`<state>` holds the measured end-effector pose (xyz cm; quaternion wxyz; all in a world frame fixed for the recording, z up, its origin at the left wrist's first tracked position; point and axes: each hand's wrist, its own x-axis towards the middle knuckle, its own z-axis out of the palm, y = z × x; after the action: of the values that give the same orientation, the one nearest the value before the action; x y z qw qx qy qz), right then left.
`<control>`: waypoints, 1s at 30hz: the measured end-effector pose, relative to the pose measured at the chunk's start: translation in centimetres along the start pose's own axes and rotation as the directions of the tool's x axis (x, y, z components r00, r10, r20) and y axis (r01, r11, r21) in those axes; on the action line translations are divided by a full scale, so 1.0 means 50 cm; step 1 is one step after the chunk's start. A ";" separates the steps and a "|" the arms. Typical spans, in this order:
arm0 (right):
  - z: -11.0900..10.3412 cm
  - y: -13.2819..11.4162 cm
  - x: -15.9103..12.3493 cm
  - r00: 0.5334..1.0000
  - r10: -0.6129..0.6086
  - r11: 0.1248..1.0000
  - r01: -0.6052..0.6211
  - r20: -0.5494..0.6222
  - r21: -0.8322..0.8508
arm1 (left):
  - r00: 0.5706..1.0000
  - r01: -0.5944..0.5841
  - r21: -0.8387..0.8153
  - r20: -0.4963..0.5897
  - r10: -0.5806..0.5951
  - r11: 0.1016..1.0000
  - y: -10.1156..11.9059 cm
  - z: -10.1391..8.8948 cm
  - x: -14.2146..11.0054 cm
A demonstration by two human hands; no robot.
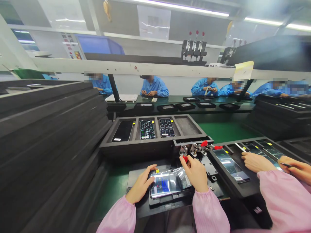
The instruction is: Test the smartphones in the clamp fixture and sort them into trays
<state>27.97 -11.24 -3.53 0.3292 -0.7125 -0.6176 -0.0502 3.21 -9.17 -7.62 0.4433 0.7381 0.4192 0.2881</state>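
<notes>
A smartphone point(167, 183) with a lit screen and a yellow tab lies in a black fixture point(170, 196) in front of me. My left hand point(143, 184) grips the phone's left end, thumb at the screen's edge and fingers along the far side. The fingers of my right hand point(195, 171) close around the red handle of a toggle clamp point(183, 150) behind the phone; part of that handle is hidden. To its right, further toggle clamps point(194, 149) with red handles stand on the same fixture block.
Behind the fixture, a black foam tray point(136, 144) holds three phones. Foam trays are stacked high on the left point(48, 145). At right, a co-worker's hands point(257, 161) work over another phone tray point(236, 187). People in blue sit across the green bench point(225, 126).
</notes>
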 end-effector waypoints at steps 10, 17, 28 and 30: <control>0.000 -0.004 -0.006 1.000 -0.013 0.999 0.012 -0.004 -0.053 | 1.000 0.000 -0.003 0.002 0.000 1.000 -0.001 0.000 0.000; 0.000 -0.001 -0.004 1.000 -0.009 0.998 0.010 0.009 -0.064 | 1.000 -0.008 -0.008 0.001 0.008 1.000 -0.005 0.001 0.001; -0.003 -0.003 -0.005 0.999 -0.011 0.999 0.013 0.046 -0.037 | 1.000 0.002 -0.024 0.003 -0.002 1.000 -0.004 -0.001 0.000; -0.004 -0.002 -0.005 0.999 -0.014 0.999 0.015 0.046 -0.032 | 1.000 0.001 -0.023 0.000 -0.001 1.000 -0.004 0.000 0.000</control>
<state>27.86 -11.58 -3.45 0.3031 -0.7143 -0.6291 -0.0462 3.13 -9.12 -7.78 0.4519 0.7327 0.4161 0.2928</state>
